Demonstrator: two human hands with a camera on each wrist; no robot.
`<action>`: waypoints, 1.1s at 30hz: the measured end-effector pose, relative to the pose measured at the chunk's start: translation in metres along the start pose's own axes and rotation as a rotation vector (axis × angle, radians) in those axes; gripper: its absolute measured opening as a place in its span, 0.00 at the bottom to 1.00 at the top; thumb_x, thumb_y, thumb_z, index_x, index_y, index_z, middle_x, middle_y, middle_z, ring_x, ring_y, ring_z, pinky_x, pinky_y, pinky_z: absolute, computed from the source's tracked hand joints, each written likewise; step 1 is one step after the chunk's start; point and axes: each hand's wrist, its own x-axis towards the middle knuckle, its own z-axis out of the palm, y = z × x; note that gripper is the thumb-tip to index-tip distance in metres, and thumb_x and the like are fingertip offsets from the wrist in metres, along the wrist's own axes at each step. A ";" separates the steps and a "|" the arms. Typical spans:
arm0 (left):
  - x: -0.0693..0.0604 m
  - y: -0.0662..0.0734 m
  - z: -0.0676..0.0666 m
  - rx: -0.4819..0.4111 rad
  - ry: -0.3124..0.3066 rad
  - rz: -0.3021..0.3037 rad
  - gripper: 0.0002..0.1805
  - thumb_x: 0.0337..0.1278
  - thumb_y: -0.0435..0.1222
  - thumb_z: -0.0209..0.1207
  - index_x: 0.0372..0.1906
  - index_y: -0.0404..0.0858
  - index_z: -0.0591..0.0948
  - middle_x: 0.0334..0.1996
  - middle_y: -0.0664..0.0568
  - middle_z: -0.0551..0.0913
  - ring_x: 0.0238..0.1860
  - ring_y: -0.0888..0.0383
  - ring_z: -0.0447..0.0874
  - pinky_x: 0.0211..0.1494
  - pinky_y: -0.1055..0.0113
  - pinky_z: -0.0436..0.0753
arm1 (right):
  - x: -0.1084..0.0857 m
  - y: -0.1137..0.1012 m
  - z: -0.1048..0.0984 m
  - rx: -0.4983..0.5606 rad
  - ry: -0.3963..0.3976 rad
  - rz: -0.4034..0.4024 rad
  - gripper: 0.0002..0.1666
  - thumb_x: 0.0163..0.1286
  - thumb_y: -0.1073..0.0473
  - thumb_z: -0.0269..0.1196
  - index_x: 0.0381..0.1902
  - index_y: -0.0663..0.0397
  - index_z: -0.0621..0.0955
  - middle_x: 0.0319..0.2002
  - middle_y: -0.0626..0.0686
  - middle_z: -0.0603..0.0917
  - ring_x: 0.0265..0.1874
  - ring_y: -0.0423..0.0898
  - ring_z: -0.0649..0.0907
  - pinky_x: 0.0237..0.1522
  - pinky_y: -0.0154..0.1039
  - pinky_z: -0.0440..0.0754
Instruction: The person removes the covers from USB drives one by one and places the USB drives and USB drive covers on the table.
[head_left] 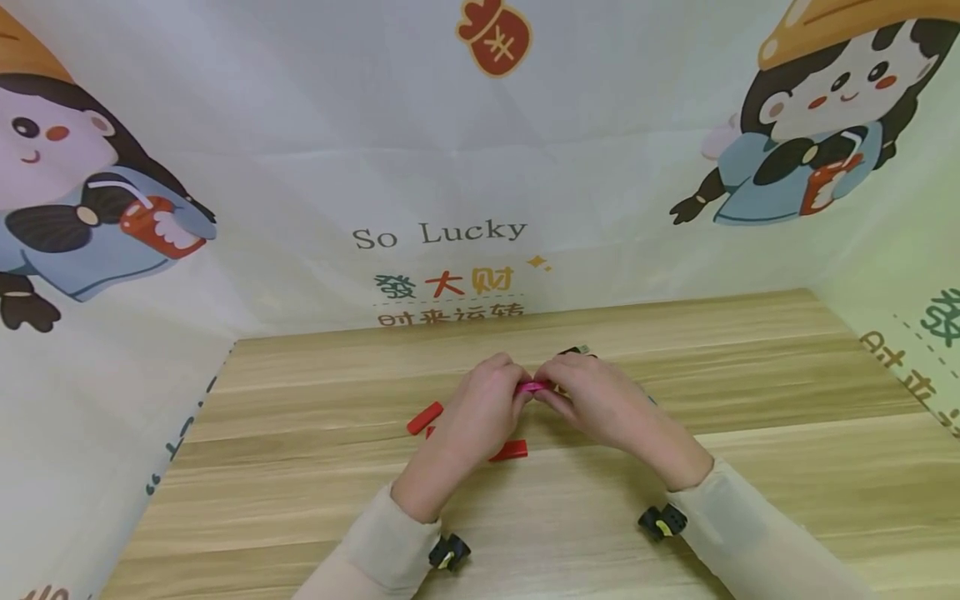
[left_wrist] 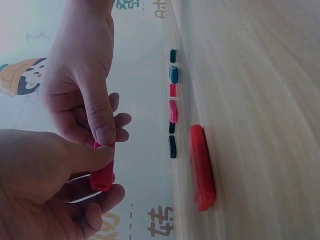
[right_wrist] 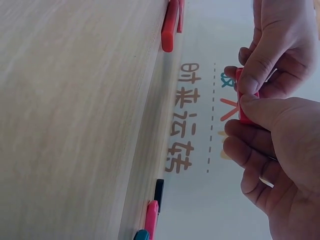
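Observation:
Both hands meet over the middle of the table and hold one small pink USB stick [head_left: 532, 387] between them. My left hand [head_left: 483, 408] pinches one end between thumb and fingers. The other end is pinched by my right hand [head_left: 600, 400]. In the left wrist view the stick [left_wrist: 102, 180] shows a slot at its lower end, and the thumbs nearly meet across it. Fingers hide much of it in the right wrist view. Close to the left hand lie red USB sticks [head_left: 425, 418], partly covered by that hand and forearm.
Behind the right hand lies a black USB stick [head_left: 576, 351] with a metal plug. The left wrist view shows a row of several small sticks, including a teal one [left_wrist: 173, 74] and a pink one [left_wrist: 173, 111]. A printed cloth [head_left: 300, 183] encloses the wooden table [head_left: 300, 475].

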 end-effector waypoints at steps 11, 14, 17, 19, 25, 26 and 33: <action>-0.003 0.000 -0.001 -0.010 -0.007 0.012 0.06 0.73 0.36 0.66 0.41 0.37 0.89 0.35 0.52 0.82 0.38 0.55 0.81 0.47 0.61 0.85 | -0.003 0.001 0.002 0.027 0.004 -0.032 0.07 0.76 0.58 0.70 0.46 0.54 0.87 0.40 0.48 0.89 0.39 0.44 0.86 0.43 0.42 0.86; -0.002 0.001 -0.003 -0.009 -0.013 0.020 0.06 0.74 0.36 0.66 0.41 0.37 0.89 0.35 0.53 0.82 0.38 0.55 0.81 0.48 0.62 0.85 | -0.004 0.001 0.001 0.041 0.010 -0.047 0.07 0.75 0.58 0.70 0.47 0.55 0.87 0.41 0.49 0.89 0.40 0.45 0.87 0.45 0.43 0.87; -0.002 0.001 -0.004 -0.010 -0.018 0.030 0.06 0.74 0.36 0.66 0.42 0.37 0.89 0.35 0.53 0.82 0.39 0.55 0.80 0.49 0.62 0.84 | -0.004 0.002 -0.001 0.049 0.024 -0.073 0.07 0.75 0.59 0.70 0.46 0.56 0.87 0.40 0.50 0.89 0.39 0.45 0.87 0.44 0.43 0.87; -0.001 0.001 -0.004 -0.011 -0.014 0.044 0.06 0.73 0.36 0.66 0.41 0.37 0.89 0.35 0.54 0.82 0.39 0.55 0.80 0.49 0.62 0.84 | -0.004 0.003 -0.002 0.052 0.033 -0.092 0.07 0.74 0.60 0.70 0.46 0.57 0.87 0.40 0.50 0.89 0.39 0.46 0.87 0.44 0.42 0.87; -0.002 0.001 -0.003 -0.014 0.014 0.102 0.04 0.72 0.34 0.67 0.41 0.37 0.89 0.34 0.53 0.83 0.39 0.55 0.81 0.50 0.60 0.84 | -0.004 0.005 -0.003 0.067 0.034 -0.118 0.06 0.75 0.61 0.70 0.46 0.58 0.87 0.40 0.51 0.89 0.39 0.46 0.87 0.45 0.43 0.87; -0.002 0.000 -0.003 -0.012 0.018 0.111 0.04 0.72 0.34 0.67 0.41 0.37 0.89 0.34 0.53 0.84 0.39 0.54 0.82 0.50 0.60 0.85 | -0.004 0.005 -0.003 0.073 0.032 -0.121 0.06 0.75 0.61 0.70 0.46 0.57 0.88 0.40 0.51 0.89 0.40 0.46 0.87 0.45 0.43 0.87; -0.002 0.000 -0.003 -0.022 0.052 0.177 0.04 0.72 0.32 0.66 0.40 0.37 0.89 0.34 0.53 0.86 0.39 0.54 0.84 0.50 0.59 0.84 | -0.006 0.009 -0.003 0.096 0.049 -0.153 0.06 0.74 0.63 0.70 0.46 0.58 0.88 0.41 0.51 0.90 0.41 0.46 0.88 0.47 0.43 0.88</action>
